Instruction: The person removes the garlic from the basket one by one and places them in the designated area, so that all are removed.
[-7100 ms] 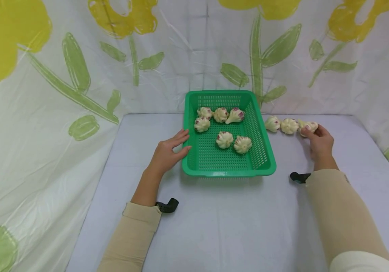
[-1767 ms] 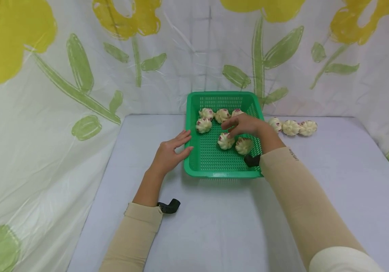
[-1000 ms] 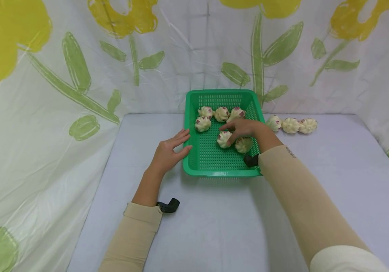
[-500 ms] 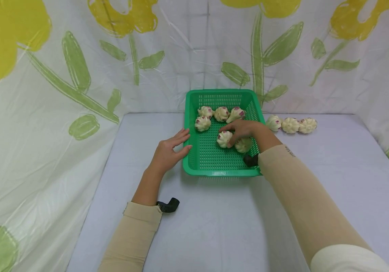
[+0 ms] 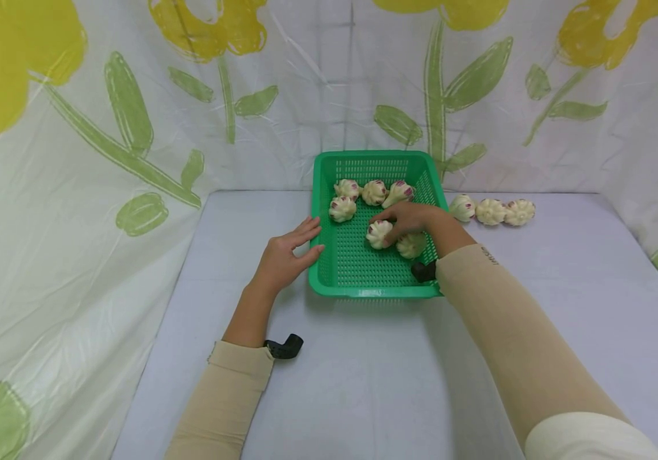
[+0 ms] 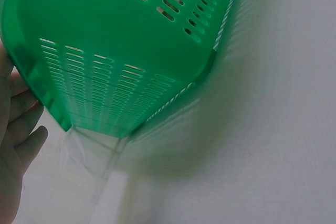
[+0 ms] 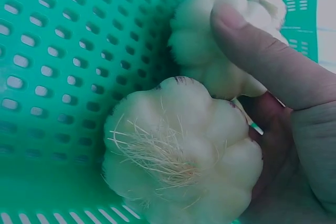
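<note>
A green plastic basket (image 5: 375, 292) stands on the table with several garlic bulbs in it. Reaching over its right side, my right hand (image 5: 409, 218) grips a garlic bulb (image 5: 378, 235) near the middle. In the right wrist view the thumb presses on that garlic bulb (image 7: 197, 40), while the fingers are mostly hidden behind. Close to the palm lies a second garlic bulb (image 7: 178, 156), root side facing the camera. My left hand (image 5: 283, 259) rests against the basket's left rim, fingers extended; the left wrist view has its fingertips (image 6: 32, 142) at the basket's edge.
Three garlic bulbs sit in a row on the table right of the basket, the middle one (image 5: 490, 211) touching its neighbour. More bulbs, such as one garlic bulb (image 5: 343, 209), lie at the basket's back left. A flowered curtain (image 5: 306, 96) hangs behind the table (image 5: 375, 370).
My right hand has let go of the rightmost garlic bulb on the table and moved left into the basket, where its fingers have closed round a bulb. The left hand has stayed put.
</note>
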Demonstrator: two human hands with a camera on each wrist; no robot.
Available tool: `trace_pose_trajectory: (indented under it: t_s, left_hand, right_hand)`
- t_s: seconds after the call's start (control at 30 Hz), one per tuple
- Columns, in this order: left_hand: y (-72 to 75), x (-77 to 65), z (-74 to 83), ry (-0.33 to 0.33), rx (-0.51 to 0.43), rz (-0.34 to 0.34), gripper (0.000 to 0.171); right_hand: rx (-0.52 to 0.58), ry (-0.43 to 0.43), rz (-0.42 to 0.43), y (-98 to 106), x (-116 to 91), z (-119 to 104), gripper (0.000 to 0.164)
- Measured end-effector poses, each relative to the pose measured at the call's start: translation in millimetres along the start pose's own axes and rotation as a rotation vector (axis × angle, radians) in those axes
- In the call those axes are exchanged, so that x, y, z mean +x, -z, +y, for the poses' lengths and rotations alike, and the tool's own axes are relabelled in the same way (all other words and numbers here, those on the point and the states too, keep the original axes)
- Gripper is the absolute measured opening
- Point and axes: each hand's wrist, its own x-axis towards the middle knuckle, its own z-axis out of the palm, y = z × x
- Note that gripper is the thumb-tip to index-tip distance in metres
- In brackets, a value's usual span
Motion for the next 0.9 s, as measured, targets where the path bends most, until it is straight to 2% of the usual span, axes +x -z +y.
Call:
trace_pose_trajectory:
  t_s: [0.4,0.63,0.9]
  left_hand:
    - [-0.2,-0.2,-0.9,-0.018,0.001,0.008,0.045]
    - [-0.1,-0.8,-1.2,-0.018,0.0,0.009,0.044]
    - [0.1,-0.6,-1.3,-0.004,0.011,0.001,0.044]
  right_hand:
    - [-0.02,0.021,0.096,-0.8,4.0,0.8,0.074]
    - [0.023,0.033,0.153,-0.7,2.8,-1.7,0.074]
    - [0.062,0.044,0.171,0.1,0.3,-4.8,0.075]
